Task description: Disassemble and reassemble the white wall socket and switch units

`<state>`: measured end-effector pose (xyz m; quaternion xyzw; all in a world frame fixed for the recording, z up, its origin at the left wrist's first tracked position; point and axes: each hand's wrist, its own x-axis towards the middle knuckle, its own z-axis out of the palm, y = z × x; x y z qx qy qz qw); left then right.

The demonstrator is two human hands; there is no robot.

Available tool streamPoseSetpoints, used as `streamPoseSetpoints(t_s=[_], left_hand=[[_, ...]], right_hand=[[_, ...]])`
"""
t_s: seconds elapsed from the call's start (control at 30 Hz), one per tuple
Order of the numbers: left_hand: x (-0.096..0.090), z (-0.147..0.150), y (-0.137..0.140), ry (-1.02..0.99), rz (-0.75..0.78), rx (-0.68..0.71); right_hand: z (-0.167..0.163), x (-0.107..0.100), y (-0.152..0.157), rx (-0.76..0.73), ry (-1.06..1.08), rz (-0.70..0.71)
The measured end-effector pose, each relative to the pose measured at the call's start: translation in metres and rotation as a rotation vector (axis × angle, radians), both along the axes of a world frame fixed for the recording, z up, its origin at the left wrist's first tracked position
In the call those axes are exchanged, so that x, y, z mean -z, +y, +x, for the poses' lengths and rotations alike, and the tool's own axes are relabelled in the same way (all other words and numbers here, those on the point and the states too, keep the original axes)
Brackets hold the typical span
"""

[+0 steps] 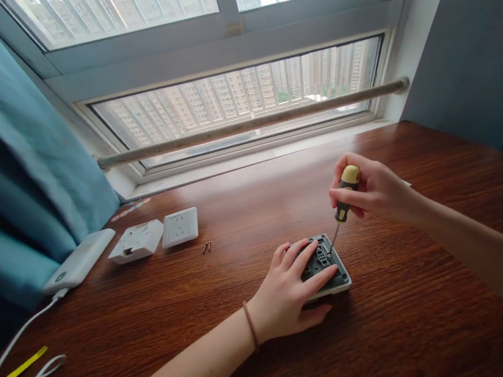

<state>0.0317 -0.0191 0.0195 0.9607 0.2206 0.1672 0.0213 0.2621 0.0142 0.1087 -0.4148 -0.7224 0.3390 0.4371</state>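
My right hand [370, 188] is closed around a screwdriver [346, 194] with a yellow and black handle. The screwdriver leans, and its thin metal shaft runs down to a screw [329, 255] in a wall socket unit [342, 277]. This unit is dark grey on top with a pale rim and lies flat on the table. Spread over its left part, my left hand [291, 285] rests with fingers stretched out and touching its top. Those fingers hide much of the unit. The thumb lies lower, by the near edge.
On the wooden table [199, 339], two small screws [206, 247] lie near a white socket cover plate [179, 227]. Left of that stand a white box [136, 242] and a white power bank [80, 259] with a white cable [25, 336] and yellow tie [21, 368]. A curtain [19, 124] hangs at left.
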Motion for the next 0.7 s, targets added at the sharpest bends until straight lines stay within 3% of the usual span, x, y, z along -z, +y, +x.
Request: streamPoseSetpoints(t_s=[0.43, 0.7], left_hand=[[0.003, 0.000, 0.000, 0.011, 0.049, 0.007], [0.003, -0.001, 0.000, 0.037, 0.036, 0.003]], right_hand=[[-0.002, 0.000, -0.005, -0.033, -0.047, 0.007], [0.000, -0.014, -0.015, -0.163, -0.170, 0.101]])
